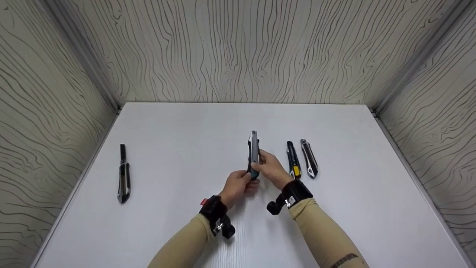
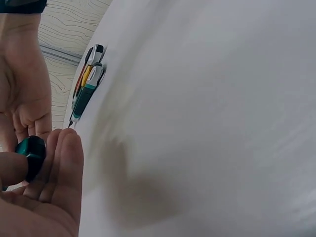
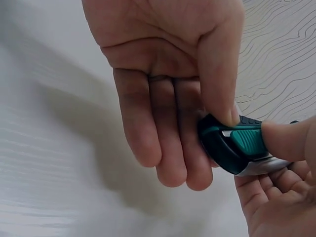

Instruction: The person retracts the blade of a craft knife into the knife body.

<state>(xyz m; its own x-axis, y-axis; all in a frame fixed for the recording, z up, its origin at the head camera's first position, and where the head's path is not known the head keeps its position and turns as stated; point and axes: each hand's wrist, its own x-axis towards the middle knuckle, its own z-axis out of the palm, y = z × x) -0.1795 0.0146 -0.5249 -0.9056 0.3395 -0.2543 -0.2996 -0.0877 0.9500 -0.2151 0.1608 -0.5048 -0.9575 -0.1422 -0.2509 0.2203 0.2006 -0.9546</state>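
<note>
Near the middle of the table, both hands hold a grey-and-black utility knife with a teal butt end, its nose towards the back wall. My left hand pinches the butt end between thumb and fingers. The right hand grips the body from the right side, its thumb over the handle. The right wrist view shows the knife's ribbed teal part beside the right thumb. In the left wrist view only the dark teal butt shows; the rest is hidden by the hands.
To the right lie a black utility knife with a yellow patch and a silver-and-black one. Another knife, its dark narrow end pointing back, lies far left. Wood-patterned panels enclose the white table at the back and sides.
</note>
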